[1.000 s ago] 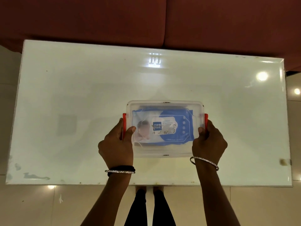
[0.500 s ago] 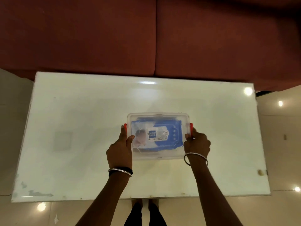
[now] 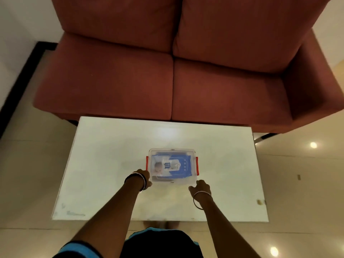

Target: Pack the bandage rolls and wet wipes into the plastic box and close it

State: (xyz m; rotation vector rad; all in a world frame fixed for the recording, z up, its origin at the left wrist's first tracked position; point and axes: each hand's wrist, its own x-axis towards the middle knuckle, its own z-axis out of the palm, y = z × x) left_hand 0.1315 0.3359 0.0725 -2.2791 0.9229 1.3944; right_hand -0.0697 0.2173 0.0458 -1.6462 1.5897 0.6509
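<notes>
- The clear rectangular plastic box (image 3: pixel 172 180), lid on, red latches at both ends, sat mid-desk (image 3: pixel 100 164).
- A blue wet wipes (image 3: pixel 172 165) pack showed through the lid.
- Left hand (image 3: pixel 144 178) touched the box's near-left corner; its grip could not be told.
- Right hand (image 3: pixel 202 186) was loosely curled, empty, just beside the near-right corner.
- The glossy white desk stood before a maroon fabric sofa (image 3: pixel 173 71) on pale floor tiles.

Lighting: dim, warm, from ceiling lamps, mirrored as bright spots on the floor (image 3: pixel 313 145). Glare: a pale patch is spread over the table (image 3: pixel 167 134). Sharpness: the whole frame is softened; the box (image 3: pixel 172 165) label cannot be read. Edges: lines are bowed by wide-angle distortion.
</notes>
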